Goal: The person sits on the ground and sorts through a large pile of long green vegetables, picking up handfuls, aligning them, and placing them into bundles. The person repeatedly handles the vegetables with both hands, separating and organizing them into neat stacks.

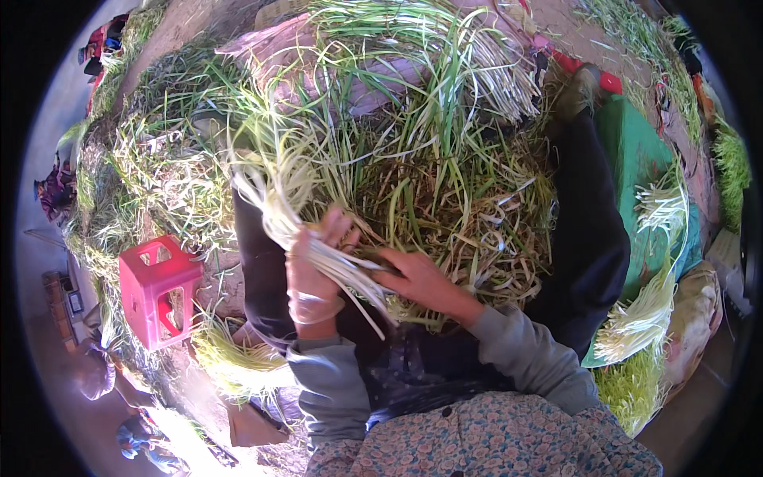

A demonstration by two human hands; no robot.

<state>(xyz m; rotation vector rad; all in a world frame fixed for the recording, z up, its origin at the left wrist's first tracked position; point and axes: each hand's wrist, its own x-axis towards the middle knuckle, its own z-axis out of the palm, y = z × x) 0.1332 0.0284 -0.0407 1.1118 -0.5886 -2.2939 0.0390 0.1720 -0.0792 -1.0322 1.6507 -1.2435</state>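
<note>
My left hand (313, 262) is closed around a loose bundle of long, pale-stemmed green stalks (280, 208), which look like garlic chives or green garlic. Their leafy ends fan up and to the left, blurred by motion, and the white stem ends (357, 286) point down and to the right. A pale band circles my left wrist. My right hand (417, 279) is at the stem ends, thumb and forefinger towards them; whether it pinches any stalk is unclear. Beneath and beyond both hands lies a heap of dry and green leaf trimmings (465, 208), between my legs.
A larger pile of stalks (501, 77) lies ahead on pinkish sacking (375, 89). On my left stand a pink plastic stool (158, 292) and another stalk bundle (241, 361). On my right, bundles (641, 325) rest on green sheeting (632, 149). Other people (143, 438) are farther left.
</note>
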